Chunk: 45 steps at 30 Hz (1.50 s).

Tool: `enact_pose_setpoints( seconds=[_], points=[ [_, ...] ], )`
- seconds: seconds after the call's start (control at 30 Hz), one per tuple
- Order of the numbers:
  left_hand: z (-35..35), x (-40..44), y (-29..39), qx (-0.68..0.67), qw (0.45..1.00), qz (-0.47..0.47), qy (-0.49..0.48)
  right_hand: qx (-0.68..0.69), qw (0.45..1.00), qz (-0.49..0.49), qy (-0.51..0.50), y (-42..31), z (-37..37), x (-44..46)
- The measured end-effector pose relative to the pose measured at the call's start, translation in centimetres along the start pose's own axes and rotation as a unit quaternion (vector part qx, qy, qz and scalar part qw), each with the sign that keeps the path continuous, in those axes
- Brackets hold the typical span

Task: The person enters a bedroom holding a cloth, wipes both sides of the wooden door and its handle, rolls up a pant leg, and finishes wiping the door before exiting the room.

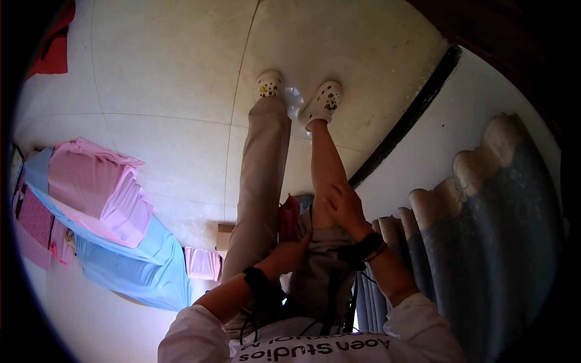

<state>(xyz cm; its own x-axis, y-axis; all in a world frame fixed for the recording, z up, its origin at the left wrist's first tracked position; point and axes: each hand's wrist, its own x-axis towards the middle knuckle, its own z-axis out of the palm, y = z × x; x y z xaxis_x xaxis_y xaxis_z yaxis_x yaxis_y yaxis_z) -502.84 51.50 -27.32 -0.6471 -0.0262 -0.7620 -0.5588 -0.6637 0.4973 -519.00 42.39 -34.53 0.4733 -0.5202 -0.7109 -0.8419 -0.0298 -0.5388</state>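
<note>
"Two hands are resting around the right trouser leg (318, 269), which is sitting bunched up at the knee. The left hand (287, 255) is touching its inner edge with curled fingers."

"Is it pinching the cloth?"

"I'm not managing to tell; the fingertips are hiding. The right hand (344, 209) is lying just beyond the trouser leg, on the bare right leg (327, 154), fingers bending against the skin. Whether they're pinching anything, I'm not making out either."

"What are the wrists wearing?"

"Dark bands, one on the left wrist (260, 284) and another on the right (364, 247). A white shirt (315, 348) with dark lettering is showing on the near side of the trouser leg."

"And close beside it?"

"Something red (289, 218) is showing just left of it, between the legs. Further left, the other trouser leg (260, 163) is covering its shin down to the shoe. Two pale clogs (325, 103) are standing well beyond, on the tiled floor (169, 60)."

"Further out?"

"Well to its left, pink cloth (100, 181) is overlapping blue cloth (136, 266), and a small brown box (224, 236) is standing nearer in. To its right, a grey curtain (484, 242) is hanging in folds, and a black strip (411, 115) is running along the wall's foot, beyond and to the right."
</note>
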Motion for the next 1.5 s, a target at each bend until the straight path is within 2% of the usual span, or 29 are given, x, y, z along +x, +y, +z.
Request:
enact_pose_setpoints(
  seconds=[0.57,0.67,1.17,1.23,1.33,1.5],
  points=[
    [-0.8,-0.1,0.7,-0.033,0.999,-0.011,-0.019,-0.005,1.0,-0.012,0.008,0.1,-0.3,0.3],
    [-0.9,-0.1,0.7,-0.043,0.999,-0.006,-0.013,-0.008,1.0,0.0,-0.022,0.0,-0.8,0.4],
    [-0.6,0.2,0.5,-0.031,0.999,-0.018,-0.029,-0.014,1.0,0.005,-0.008,0.0,-0.5,0.2],
    [-0.5,0.2,0.4,-0.036,0.999,-0.015,-0.025,-0.011,0.999,0.038,-0.008,-0.5,-0.8,0.3],
    [-0.7,0.1,0.4,-0.046,0.999,-0.009,-0.022,-0.014,0.999,0.025,0.028,0.0,-0.1,-0.1],
    [-0.5,0.0,0.1,-0.049,0.999,0.001,-0.011,-0.024,0.999,0.011,0.023,0.0,0.1,0.0]
  ],
)
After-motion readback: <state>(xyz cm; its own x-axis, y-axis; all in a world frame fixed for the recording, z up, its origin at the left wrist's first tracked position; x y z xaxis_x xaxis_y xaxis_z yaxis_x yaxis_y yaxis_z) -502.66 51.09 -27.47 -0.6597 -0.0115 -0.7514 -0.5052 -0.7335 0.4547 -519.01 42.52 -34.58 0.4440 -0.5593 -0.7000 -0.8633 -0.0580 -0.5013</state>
